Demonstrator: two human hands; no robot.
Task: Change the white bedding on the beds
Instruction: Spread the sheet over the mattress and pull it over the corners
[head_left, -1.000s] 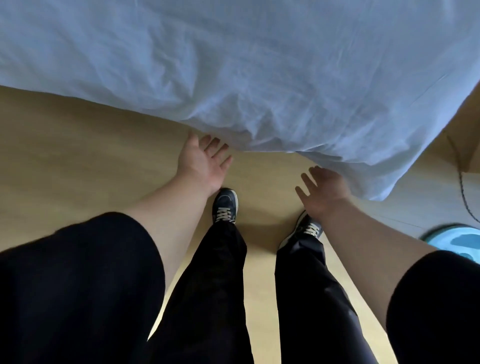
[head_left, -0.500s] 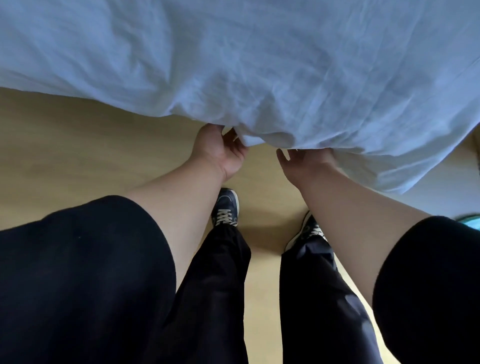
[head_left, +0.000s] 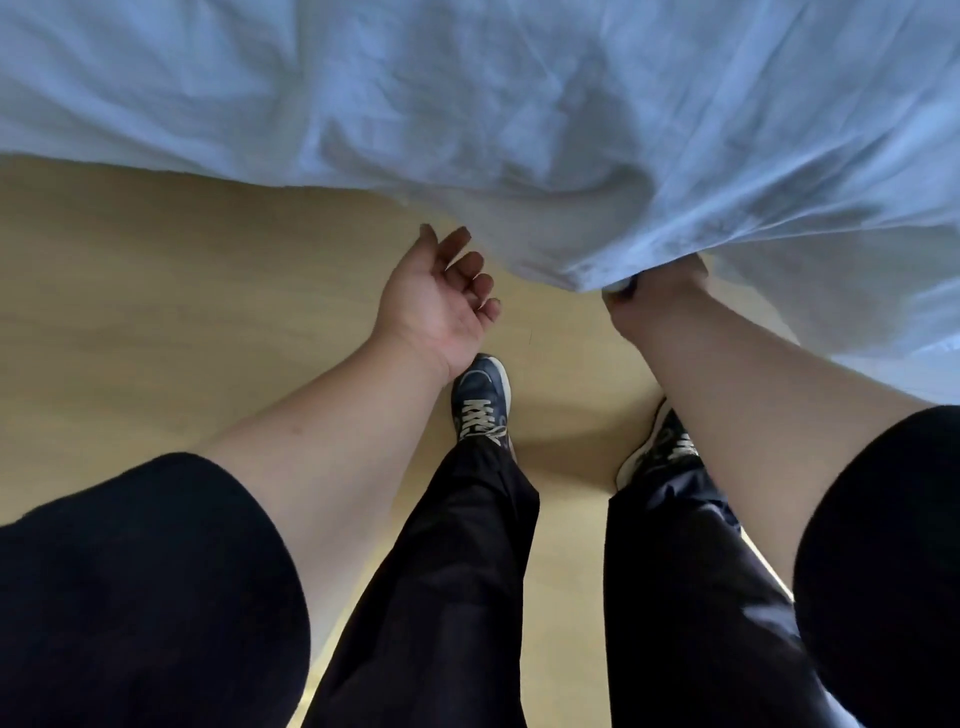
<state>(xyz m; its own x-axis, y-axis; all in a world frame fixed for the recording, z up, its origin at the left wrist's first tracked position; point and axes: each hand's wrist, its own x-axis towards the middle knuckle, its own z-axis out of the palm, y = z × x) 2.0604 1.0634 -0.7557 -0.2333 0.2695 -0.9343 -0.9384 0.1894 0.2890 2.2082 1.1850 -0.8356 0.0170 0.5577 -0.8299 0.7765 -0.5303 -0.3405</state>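
Note:
A white sheet (head_left: 519, 114) fills the top of the head view and hangs down over the bed's side, wrinkled and bunched at its lower right. My right hand (head_left: 660, 291) grips the sheet's lower edge, its fingers mostly hidden under the cloth. My left hand (head_left: 441, 301) is just left of that edge, palm up, fingers loosely curled, holding nothing and apart from the sheet.
Below the sheet lies a light wooden floor (head_left: 156, 312). My legs in black trousers and two dark sneakers (head_left: 480, 400) stand close to the bed, directly under my hands.
My left hand has let go of the sheet edge and dropped away to the left, palm turned up. My right hand has shifted right and keeps hold of the edge.

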